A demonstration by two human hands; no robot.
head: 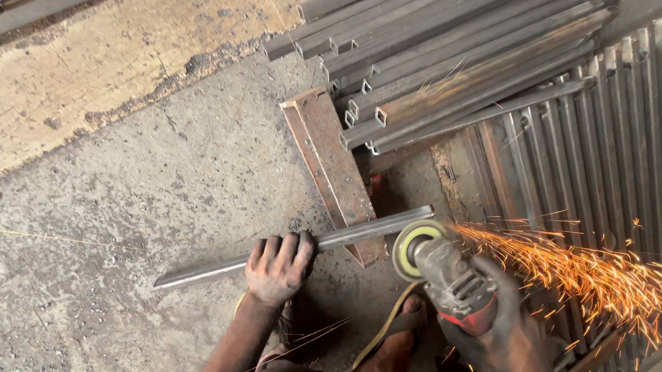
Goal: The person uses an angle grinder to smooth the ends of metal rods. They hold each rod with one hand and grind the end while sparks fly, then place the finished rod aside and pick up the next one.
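A rough grey concrete workshop floor [124,217] is filling the scene, with a stack of long grey square steel tubes [451,47] lying at the far right beside a ribbed steel grille [627,143]. A rusty brown flat steel bar [330,164] is propping up the long grey steel tube [223,266] being ground near centre. The left hand [277,270] is curling tightly over that tube, pinning it; stiff, fairly heavy and probably hot near its right end, it is best gripped well left. The right hand [501,335] is clenching a red-bodied angle grinder [442,270], throwing orange sparks [602,271] rightward. The grinder's rear is being cut off below.
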